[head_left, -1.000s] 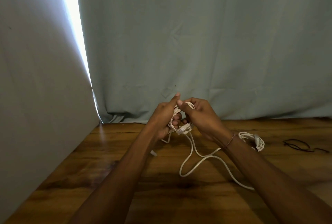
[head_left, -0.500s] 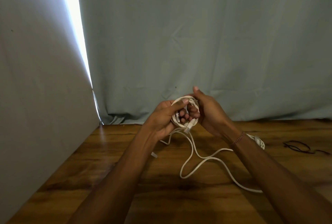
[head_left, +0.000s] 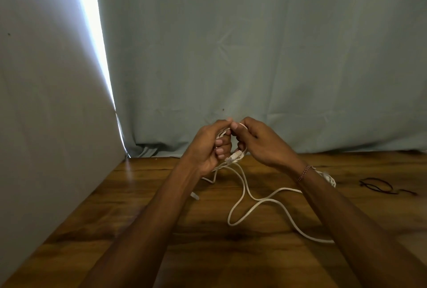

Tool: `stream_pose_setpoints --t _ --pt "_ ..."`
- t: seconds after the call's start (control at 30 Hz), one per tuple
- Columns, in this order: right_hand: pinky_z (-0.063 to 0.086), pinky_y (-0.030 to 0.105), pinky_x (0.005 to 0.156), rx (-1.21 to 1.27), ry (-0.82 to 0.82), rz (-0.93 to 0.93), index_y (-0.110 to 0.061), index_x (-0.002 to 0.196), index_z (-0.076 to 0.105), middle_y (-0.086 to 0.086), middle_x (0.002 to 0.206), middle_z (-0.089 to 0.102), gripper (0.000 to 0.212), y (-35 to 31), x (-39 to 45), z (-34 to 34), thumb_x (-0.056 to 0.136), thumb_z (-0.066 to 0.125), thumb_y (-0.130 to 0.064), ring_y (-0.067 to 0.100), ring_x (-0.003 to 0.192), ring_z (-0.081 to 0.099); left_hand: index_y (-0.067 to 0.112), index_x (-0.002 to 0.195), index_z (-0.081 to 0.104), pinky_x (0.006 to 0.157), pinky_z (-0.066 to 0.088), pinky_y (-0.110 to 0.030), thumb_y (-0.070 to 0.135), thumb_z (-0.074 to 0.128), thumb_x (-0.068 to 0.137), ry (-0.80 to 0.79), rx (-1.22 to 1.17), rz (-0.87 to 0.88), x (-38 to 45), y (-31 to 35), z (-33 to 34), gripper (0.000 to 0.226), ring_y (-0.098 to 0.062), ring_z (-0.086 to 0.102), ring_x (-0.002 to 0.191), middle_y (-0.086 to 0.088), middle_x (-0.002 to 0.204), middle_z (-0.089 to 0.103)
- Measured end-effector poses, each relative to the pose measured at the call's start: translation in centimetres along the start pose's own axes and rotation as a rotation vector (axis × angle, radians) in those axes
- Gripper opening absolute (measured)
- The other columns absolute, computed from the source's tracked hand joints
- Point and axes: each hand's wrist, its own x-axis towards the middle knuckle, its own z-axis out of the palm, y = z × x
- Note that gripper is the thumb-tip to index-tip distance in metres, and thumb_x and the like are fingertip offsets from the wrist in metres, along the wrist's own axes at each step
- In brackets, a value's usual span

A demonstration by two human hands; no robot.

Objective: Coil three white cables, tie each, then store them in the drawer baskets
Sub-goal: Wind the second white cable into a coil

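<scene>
Glossy wood table point(head_left: 254, 253) — matt cloth curtain point(head_left: 254, 45)

Makeshift home setup: curtain point(head_left: 254, 56), wooden table point(head_left: 208, 253).

Both forearms extended, left hand point(head_left: 209, 146) and right hand point(head_left: 261, 143) curled, thumbs meeting

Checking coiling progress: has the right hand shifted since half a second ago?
Yes. The right hand has closed leftward over the coil, its thumb now meeting the left hand, judged against the curtain hem.
</scene>
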Motion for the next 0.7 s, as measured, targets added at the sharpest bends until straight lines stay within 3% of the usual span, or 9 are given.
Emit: stream_pose_setpoints --t 0.17,0.27,0.37,0.47,0.57,0.7 --pt "0.05 0.031 0.071 -0.043 -0.069 -0.002 -0.012 0.101 0.061 0.0 0.078 0.064 0.051 0.3 0.0 -0.4 0.104 0.032 -0.054 0.013 0.072 0.061 0.017 0.065 0.057 0.05 0.033 -0.025 0.036 0.058 0.098 -0.018 0.062 0.03 -0.4 0.2 0.2 0.038 -0.011 0.037 0.046 0.002 0.05 0.035" --pt "0.049 0.031 0.071 0.304 -0.059 0.053 -0.002 0.1 0.061 -0.001 0.072 0.055 0.052 0.3 0.0 -0.2 0.104 0.039 -0.049 0.012 0.067 0.054 0.014 0.07 0.056 0.046 0.032 -0.021 0.032 0.058 0.098 -0.034 -0.031 0.03 -0.5 0.4 0.2 0.034 -0.009 0.036 0.044 0.003 0.051 0.034" --pt "0.051 0.026 0.069 0.722 -0.066 0.098 -0.003 0.096 0.063 -0.003 0.066 0.049 0.037 0.0 -0.1 0.1 0.106 0.046 -0.034 0.009 0.06 0.048 0.009 0.079 0.056 0.043 0.027 -0.019 0.027 0.055 0.102 -0.022 -0.059 0.06 -0.5 0.5 0.1 0.028 -0.006 0.033 0.042 0.004 0.052 0.034" --pt "0.047 0.026 0.067 0.875 -0.081 0.159 -0.003 0.097 0.062 -0.003 0.064 0.039 0.033 -0.4 -0.3 0.4 0.107 0.046 -0.03 0.008 0.057 0.038 0.008 0.084 0.057 0.042 0.024 -0.018 0.03 0.059 0.096 -0.029 -0.063 0.067 -0.7 0.6 0.3 0.026 -0.005 0.032 0.042 0.004 0.053 0.033" --pt "0.04 0.03 0.064 0.808 -0.05 0.182 -0.006 0.092 0.061 -0.003 0.062 0.036 0.036 -0.6 -0.6 0.3 0.108 0.042 -0.032 0.008 0.055 0.035 0.006 0.086 0.058 0.044 0.029 -0.018 0.029 0.058 0.097 -0.031 -0.034 0.057 -1.0 0.4 0.5 0.026 -0.007 0.035 0.045 0.002 0.054 0.035" --pt "0.05 0.036 0.064 0.266 0.095 0.085 -0.011 0.095 0.06 0.003 0.076 0.055 0.044 -0.3 -1.4 0.2 0.108 0.035 -0.044 0.011 0.063 0.051 0.002 0.094 0.066 0.051 0.045 -0.023 0.031 0.063 0.091 -0.072 -0.048 0.051 -1.2 -0.3 1.0 0.03 -0.013 0.048 0.054 -0.004 0.06 0.046"
